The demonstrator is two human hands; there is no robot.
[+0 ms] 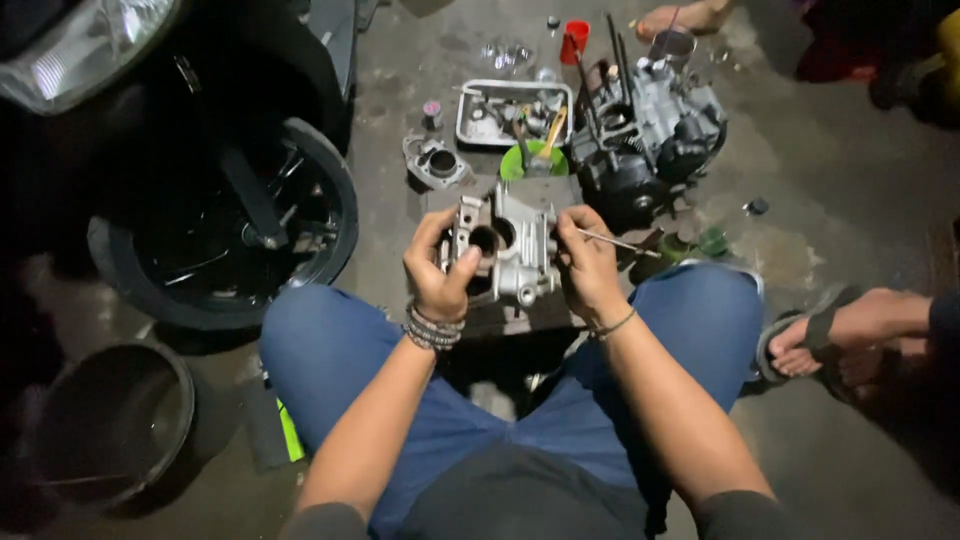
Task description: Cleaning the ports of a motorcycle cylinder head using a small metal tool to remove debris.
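My left hand grips the left side of a silver metal engine part with round openings, held above my knees. Against the part's right side, my right hand pinches a thin metal rod that points right. Beaded bracelets circle my left wrist, and a thin band circles the right. I sit in blue trousers on a concrete floor.
A motorbike wheel stands at left, a dark bucket at lower left. Ahead lie a metal tray of parts, a green bowl, a red cup and a dark engine block. Another person's sandalled foot rests at right.
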